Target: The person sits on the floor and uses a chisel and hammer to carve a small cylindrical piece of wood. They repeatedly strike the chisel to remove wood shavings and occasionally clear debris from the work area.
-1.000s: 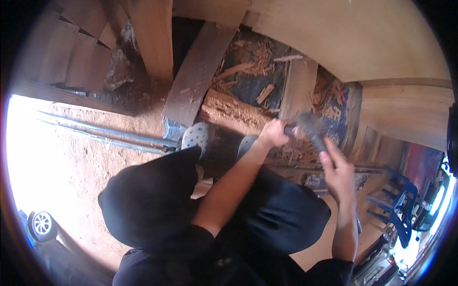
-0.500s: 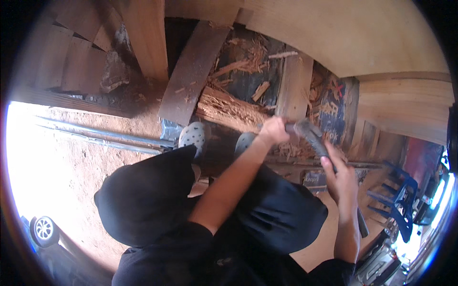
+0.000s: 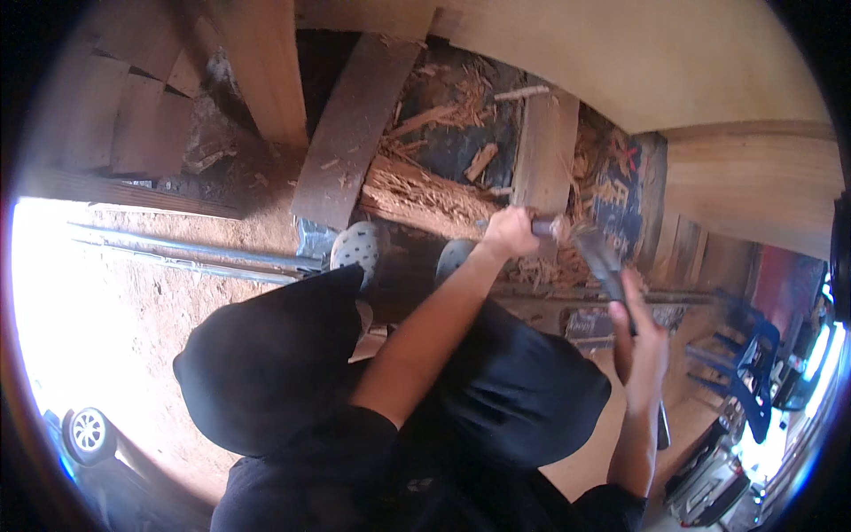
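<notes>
My left hand (image 3: 511, 232) is closed around a chisel (image 3: 551, 227), whose handle end sticks out to the right; its blade is hidden behind the fist. Left of that fist lies a rough-cut wooden beam (image 3: 430, 197) with a splintered, gouged face. In my right hand (image 3: 640, 324) is a hammer (image 3: 605, 264), gripped by its dark handle. The hammer's head is a short gap to the right of the chisel's end. My shoes (image 3: 359, 248) rest against the near side of the beam.
Wood chips (image 3: 456, 102) lie scattered over a dark sheet beyond the beam. A dark plank (image 3: 359, 133) and a lighter board (image 3: 545, 146) run away from me. Large wood panels (image 3: 691, 53) stand at the far right. A blue plastic chair (image 3: 745, 363) is at right; metal pipes (image 3: 195, 253) lie left.
The hammer head has moved right, away from the chisel's end, where it was before. My left hand stays in about the same place, still on the chisel.
</notes>
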A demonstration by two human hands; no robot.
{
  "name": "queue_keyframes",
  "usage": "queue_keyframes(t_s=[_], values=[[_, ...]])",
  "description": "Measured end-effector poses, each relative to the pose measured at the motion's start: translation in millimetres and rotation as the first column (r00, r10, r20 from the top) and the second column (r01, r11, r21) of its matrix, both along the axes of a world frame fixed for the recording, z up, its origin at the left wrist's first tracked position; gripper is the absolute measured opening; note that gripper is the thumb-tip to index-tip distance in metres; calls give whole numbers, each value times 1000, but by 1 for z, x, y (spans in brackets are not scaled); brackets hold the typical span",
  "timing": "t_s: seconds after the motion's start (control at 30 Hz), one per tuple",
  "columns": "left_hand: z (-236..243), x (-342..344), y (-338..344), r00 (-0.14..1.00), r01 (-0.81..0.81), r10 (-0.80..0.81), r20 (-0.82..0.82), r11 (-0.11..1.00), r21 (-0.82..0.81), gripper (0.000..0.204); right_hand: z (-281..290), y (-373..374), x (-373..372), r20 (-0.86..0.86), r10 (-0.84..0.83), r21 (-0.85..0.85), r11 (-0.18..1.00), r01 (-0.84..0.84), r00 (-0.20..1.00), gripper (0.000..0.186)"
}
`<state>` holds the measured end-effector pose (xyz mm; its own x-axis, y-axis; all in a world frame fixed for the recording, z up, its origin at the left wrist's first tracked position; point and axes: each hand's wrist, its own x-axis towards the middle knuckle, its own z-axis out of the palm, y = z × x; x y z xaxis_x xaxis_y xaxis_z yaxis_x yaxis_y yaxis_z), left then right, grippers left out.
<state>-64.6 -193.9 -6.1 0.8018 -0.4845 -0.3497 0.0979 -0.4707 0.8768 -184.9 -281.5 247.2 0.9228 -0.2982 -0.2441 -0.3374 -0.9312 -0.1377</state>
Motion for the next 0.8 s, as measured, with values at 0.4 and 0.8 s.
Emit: queue_keyframes(t_s=[0.4,0.8], values=[[-5,-3,-6,979,163,-170,111,984,76,31,-53,-1,-8,-65,72,-48,996,-75,995,41],[-9,-5,-11,986,118,-130,108,987,114,35,-74,-10,-19,9,-183,34,983,182,983,42]])
